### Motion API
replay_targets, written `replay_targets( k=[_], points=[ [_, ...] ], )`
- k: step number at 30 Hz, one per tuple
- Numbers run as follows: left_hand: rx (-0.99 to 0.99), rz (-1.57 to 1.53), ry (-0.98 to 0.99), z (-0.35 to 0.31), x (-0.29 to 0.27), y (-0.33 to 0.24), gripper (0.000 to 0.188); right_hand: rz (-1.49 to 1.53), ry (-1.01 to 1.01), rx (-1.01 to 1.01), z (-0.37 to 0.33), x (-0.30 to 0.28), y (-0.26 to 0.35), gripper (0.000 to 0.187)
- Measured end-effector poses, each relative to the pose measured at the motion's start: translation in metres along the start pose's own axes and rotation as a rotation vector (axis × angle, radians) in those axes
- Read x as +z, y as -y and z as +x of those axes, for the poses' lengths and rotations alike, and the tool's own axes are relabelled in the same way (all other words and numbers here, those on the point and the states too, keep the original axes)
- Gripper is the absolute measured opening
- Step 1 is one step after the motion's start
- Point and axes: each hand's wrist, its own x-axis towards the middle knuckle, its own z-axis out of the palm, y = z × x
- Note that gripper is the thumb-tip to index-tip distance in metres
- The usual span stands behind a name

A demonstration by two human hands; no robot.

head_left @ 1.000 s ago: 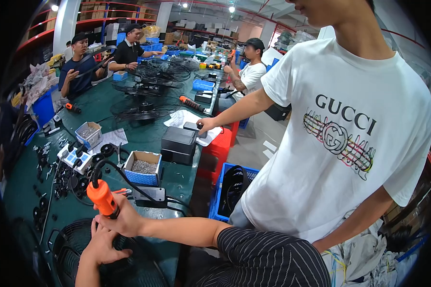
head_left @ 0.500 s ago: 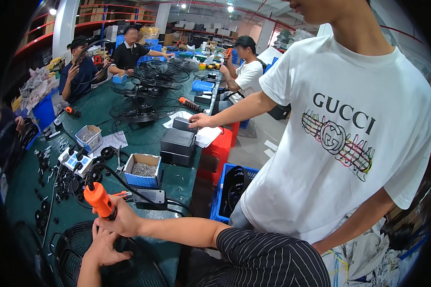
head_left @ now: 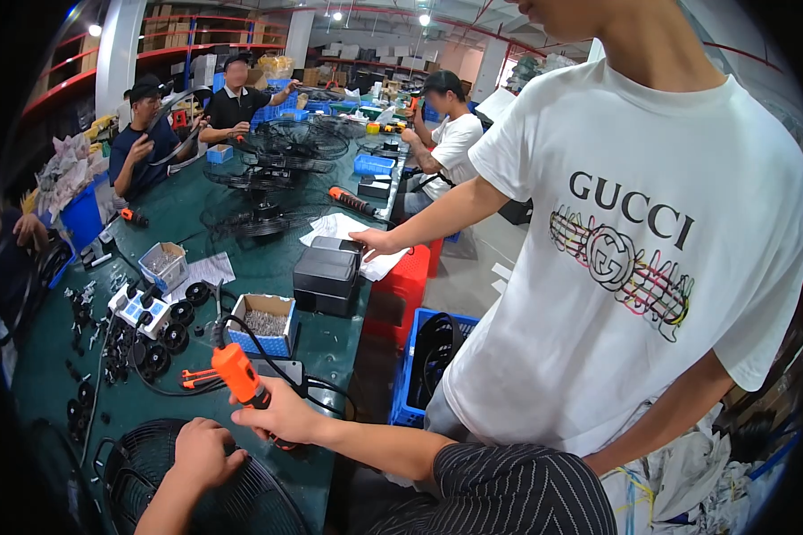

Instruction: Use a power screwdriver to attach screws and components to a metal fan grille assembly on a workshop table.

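Figure: fastening work at the near end of a green assembly bench (head_left: 241, 250). The orange electric screwdriver (head_left: 238, 374) stands nearly upright, tilted a little to the left, at the near centre of the bench, its black cable looping away to the far side. Your right hand (head_left: 284, 415) wraps its fingers closed around the lower part of the tool's body; the bit itself is hidden behind the hand. Your right forearm, in a dark striped sleeve, enters from the lower right and lies almost level. Your left hand (head_left: 203, 450) rests palm-down, fingers curled, on the black wire fan guard (head_left: 196, 486) at the near left edge, apparently steadying it; whether the fingers hook the wires cannot be told.

The step in hand looks like driving a screw into the guard assembly. The next move would likely call for bringing the bit squarely onto its seat while the guard is held from turning.

Just beyond the tool sits a blue-and-white box of screws (head_left: 260, 324); left of it lie black knobs and a white power strip (head_left: 138, 308). Farther off stand black boxes (head_left: 327, 275), on which a standing person in a white shirt (head_left: 616, 267) lays a hand. Seated workers handle fan guards at the far end.
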Motion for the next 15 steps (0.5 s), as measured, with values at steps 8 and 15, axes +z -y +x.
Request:
replay_targets(
  k=[8, 15],
  points=[
    [-0.312, 0.479, 0.283, 0.036, 0.010, -0.031, 0.035, 0.313, -0.048, 0.238, 0.002, -0.030, -0.017, 0.024],
    [-0.433, 0.357, 0.265, 0.036, 0.009, -0.040, 0.040, 0.478, 0.016, 0.445, -0.003, -0.034, -0.047, 0.026]
  ],
)
